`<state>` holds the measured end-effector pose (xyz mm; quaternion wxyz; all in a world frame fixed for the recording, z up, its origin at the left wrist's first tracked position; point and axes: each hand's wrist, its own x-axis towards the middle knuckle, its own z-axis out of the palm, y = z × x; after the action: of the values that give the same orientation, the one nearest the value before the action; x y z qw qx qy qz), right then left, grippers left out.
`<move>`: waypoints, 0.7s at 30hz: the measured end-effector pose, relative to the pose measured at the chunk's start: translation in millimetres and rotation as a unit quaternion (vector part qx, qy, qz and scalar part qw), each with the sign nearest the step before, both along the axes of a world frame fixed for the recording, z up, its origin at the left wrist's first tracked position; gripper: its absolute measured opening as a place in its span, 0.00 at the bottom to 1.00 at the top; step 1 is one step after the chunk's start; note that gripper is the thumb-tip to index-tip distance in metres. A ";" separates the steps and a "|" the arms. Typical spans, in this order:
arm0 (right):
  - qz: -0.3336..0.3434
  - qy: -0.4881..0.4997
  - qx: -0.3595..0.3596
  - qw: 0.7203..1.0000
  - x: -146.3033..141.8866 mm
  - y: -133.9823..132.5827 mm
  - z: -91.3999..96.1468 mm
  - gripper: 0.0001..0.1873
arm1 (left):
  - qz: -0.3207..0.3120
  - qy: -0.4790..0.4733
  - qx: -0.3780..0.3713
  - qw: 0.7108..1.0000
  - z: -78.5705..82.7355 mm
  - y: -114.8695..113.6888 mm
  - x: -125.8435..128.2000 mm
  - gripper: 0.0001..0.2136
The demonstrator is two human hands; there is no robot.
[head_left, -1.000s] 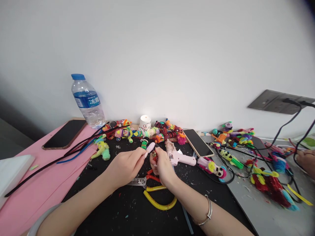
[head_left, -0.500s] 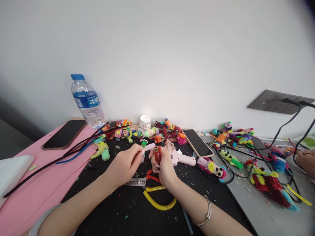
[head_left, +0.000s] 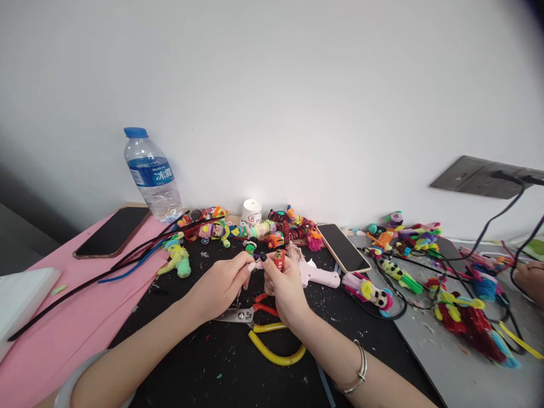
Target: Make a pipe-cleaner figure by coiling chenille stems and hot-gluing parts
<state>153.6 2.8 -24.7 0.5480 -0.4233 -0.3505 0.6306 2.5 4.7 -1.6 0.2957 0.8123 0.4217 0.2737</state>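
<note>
My left hand point(head_left: 225, 281) is closed in a pinch on a small fuzzy pipe-cleaner piece point(head_left: 250, 248), whose green and purple end shows above the fingers. My right hand point(head_left: 288, 289) is wrapped round a red lighter point(head_left: 279, 259), its metal top pointing up and no flame visible. The right thumb, with a dark nail, meets the left fingertips at the lavender part of the piece, mostly covered by the fingers. Under the hands lie shears point(head_left: 238, 315) with red and yellow handles. A pale pink glue gun point(head_left: 321, 277) rests just right of my right hand.
Several pipe-cleaner figures lie along the wall and at right. A water bottle point(head_left: 153, 178) and a paper cup point(head_left: 251, 212) stand at the back. Phones lie left point(head_left: 111, 231) and right point(head_left: 343, 247). Black cables cross the table. Another person's hand point(head_left: 529, 280) is at the right edge.
My hands have come together at the fingertips. The right thumb has moved off the lighter's top onto the lavender strand, which stretched out visibly before and is now mostly covered.
</note>
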 end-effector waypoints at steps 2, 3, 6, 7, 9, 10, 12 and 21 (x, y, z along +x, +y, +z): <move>0.002 -0.001 0.001 1.000 0.2 0.1 -0.6 0.15 | -0.003 0.001 -0.009 1.000 1.2 0.6 -0.1 0.10; 0.003 -0.001 0.002 1.000 0.4 0.2 -1.0 0.15 | -0.003 0.003 -0.013 1.000 1.9 0.9 0.0 0.10; 0.007 -0.001 0.006 1.000 0.6 0.3 -1.9 0.14 | -0.004 0.007 -0.032 0.999 3.7 1.6 0.5 0.11; 0.008 -0.001 0.007 1.000 0.6 0.3 -1.9 0.14 | -0.006 0.007 -0.040 0.999 4.3 1.7 0.7 0.11; 0.010 0.004 0.010 1.000 0.4 0.2 -1.6 0.14 | -0.011 0.003 -0.059 0.998 5.1 1.9 1.3 0.12; 0.010 0.007 0.012 1.000 0.2 0.1 -1.3 0.14 | -0.015 -0.001 -0.068 0.998 5.4 1.9 1.5 0.12; 0.011 0.012 0.013 1.000 0.0 -0.3 -0.6 0.14 | -0.022 -0.011 -0.087 0.996 5.6 1.9 2.0 0.12; 0.017 0.015 0.022 0.999 0.1 -1.5 -1.2 0.15 | -0.036 -0.091 -0.183 0.978 -1.7 2.7 3.8 0.12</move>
<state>153.7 1.3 -25.8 0.5516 -0.3954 -0.3634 0.6383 6.3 7.4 -3.3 0.4859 0.7311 0.4064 0.2535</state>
